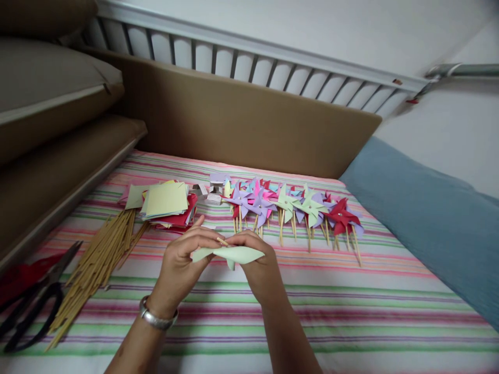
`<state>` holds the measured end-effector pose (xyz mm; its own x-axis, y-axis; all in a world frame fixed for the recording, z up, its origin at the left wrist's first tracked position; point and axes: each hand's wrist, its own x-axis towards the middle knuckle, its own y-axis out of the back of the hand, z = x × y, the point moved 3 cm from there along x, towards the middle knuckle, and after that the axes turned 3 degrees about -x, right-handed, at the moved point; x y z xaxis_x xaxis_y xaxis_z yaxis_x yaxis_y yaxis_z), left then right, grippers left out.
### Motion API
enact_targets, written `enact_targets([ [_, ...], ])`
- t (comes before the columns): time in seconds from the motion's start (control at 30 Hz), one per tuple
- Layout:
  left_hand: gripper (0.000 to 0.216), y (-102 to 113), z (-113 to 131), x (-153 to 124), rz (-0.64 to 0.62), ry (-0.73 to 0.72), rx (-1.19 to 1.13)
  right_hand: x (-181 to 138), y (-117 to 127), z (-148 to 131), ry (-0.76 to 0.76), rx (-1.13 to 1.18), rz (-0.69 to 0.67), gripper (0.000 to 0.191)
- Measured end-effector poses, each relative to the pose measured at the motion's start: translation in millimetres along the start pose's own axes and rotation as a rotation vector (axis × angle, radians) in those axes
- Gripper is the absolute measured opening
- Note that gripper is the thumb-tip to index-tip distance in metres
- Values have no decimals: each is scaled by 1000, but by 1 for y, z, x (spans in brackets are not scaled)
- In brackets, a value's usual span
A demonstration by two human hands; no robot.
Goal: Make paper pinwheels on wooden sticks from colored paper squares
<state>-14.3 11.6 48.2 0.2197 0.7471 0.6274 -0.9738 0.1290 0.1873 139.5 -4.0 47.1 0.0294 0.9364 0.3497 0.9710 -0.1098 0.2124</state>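
Observation:
Both hands are together in front of me, closed on one pale green paper pinwheel (pixel 234 253). My left hand (pixel 182 265), with a silver bracelet at the wrist, grips its left side, index finger raised. Around the right side, my right hand (pixel 261 267) has its fingers wrapped behind the paper. A short bit of wooden stick (pixel 222 241) shows between the fingertips, just behind the pinwheel; the rest of it is hidden. Beyond the hands lie many finished pinwheels (pixel 286 202) in green, purple, pink and red, their sticks pointing toward me.
At left are a stack of coloured paper squares (pixel 166 200), a heap of wooden sticks (pixel 93 259) and black-handled scissors (pixel 42 296) beside a red item (pixel 27 278). Small opened boxes (pixel 214 189) stand behind. A brown board (pixel 234 119) and cushions (pixel 58 135) border the striped cloth (pixel 351 322).

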Motion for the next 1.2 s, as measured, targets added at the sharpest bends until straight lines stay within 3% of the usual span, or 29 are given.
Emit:
enact_targets([
  [1.2, 8, 2, -1, 0, 25, 19, -24, -1, -5, 10, -65, 49, -4, 10],
])
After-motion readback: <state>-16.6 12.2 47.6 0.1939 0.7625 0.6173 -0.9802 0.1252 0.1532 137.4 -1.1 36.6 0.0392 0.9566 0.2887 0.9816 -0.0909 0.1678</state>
